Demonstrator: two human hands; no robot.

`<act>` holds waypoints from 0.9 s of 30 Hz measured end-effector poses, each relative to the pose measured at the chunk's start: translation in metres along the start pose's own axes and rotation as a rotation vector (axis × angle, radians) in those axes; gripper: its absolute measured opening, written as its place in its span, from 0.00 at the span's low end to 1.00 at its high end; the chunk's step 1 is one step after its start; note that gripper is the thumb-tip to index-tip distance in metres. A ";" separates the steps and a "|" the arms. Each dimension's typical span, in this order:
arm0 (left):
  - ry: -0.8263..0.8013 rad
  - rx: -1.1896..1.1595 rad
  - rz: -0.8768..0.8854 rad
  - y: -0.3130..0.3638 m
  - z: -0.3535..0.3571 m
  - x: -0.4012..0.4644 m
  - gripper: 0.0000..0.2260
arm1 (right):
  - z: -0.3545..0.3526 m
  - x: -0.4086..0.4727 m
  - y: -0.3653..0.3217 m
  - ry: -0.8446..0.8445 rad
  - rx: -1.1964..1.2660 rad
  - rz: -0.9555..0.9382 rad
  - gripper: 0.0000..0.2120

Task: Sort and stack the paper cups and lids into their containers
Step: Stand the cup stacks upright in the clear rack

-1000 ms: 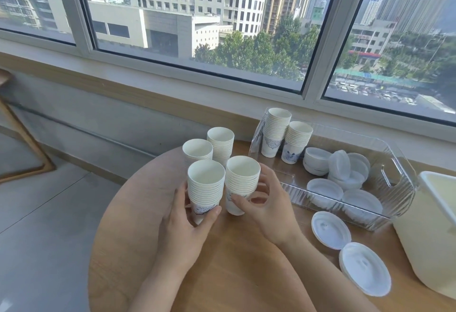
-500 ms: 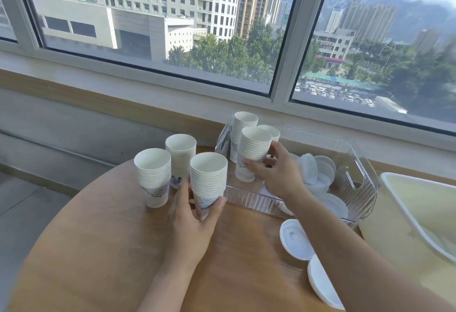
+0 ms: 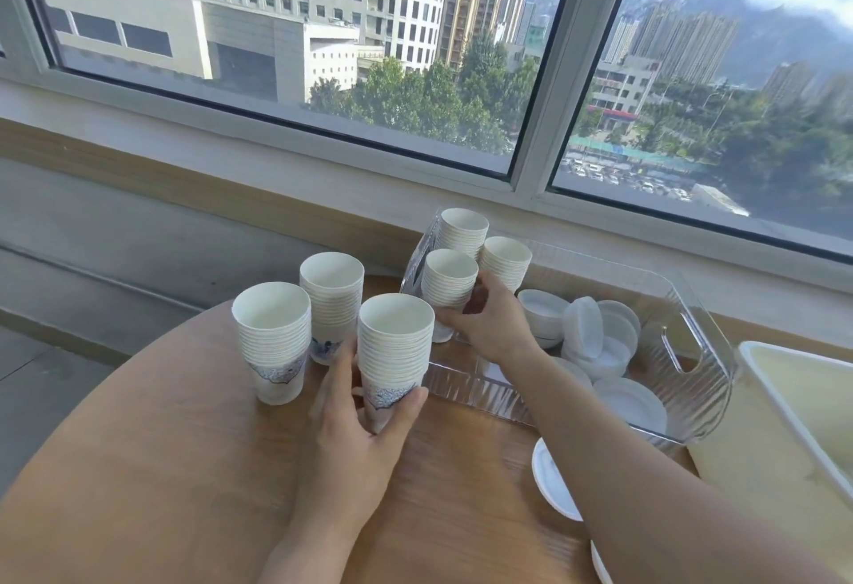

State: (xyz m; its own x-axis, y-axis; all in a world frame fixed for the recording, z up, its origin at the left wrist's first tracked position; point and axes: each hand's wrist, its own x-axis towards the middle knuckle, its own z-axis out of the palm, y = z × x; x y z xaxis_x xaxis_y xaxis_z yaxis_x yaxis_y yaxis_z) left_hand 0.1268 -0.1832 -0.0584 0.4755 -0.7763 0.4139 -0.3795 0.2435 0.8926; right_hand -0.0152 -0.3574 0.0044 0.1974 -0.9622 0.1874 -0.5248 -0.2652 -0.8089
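Three stacks of white paper cups stand on the round wooden table. My left hand (image 3: 355, 417) grips the nearest cup stack (image 3: 394, 348). A second cup stack (image 3: 273, 343) is at the left and a third (image 3: 331, 302) behind them. My right hand (image 3: 484, 320) holds another cup stack (image 3: 450, 283) inside the left end of the clear plastic bin (image 3: 701, 380), in front of two cup stacks (image 3: 463, 232) standing there. White lids (image 3: 600, 338) lie piled in the bin's right half. Two loose lids (image 3: 551, 482) lie on the table by my right forearm.
A cream plastic tub (image 3: 794, 435) stands at the table's right edge, touching the bin. The window sill and wall run close behind the bin. Bare wooden table top (image 3: 161, 482) lies in front of the cups.
My right hand has carried one cup stack from the table into the left end of the clear bin and lowered it. My left hand stays on the near stack.
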 end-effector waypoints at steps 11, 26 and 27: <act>-0.020 0.023 0.035 0.000 0.001 0.000 0.38 | -0.003 -0.001 0.009 0.004 0.081 0.038 0.36; -0.062 0.110 0.213 0.030 0.016 -0.016 0.34 | -0.047 -0.152 -0.033 -0.259 0.387 -0.130 0.31; -0.077 0.108 0.233 0.030 0.018 -0.017 0.34 | -0.046 -0.154 -0.031 -0.239 0.371 -0.124 0.32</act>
State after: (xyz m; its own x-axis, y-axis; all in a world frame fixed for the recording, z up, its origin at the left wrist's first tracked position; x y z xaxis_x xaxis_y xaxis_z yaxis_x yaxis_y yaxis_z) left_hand 0.0932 -0.1728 -0.0415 0.3053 -0.7497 0.5871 -0.5558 0.3604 0.7491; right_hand -0.0678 -0.2042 0.0265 0.4482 -0.8719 0.1973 -0.1617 -0.2962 -0.9413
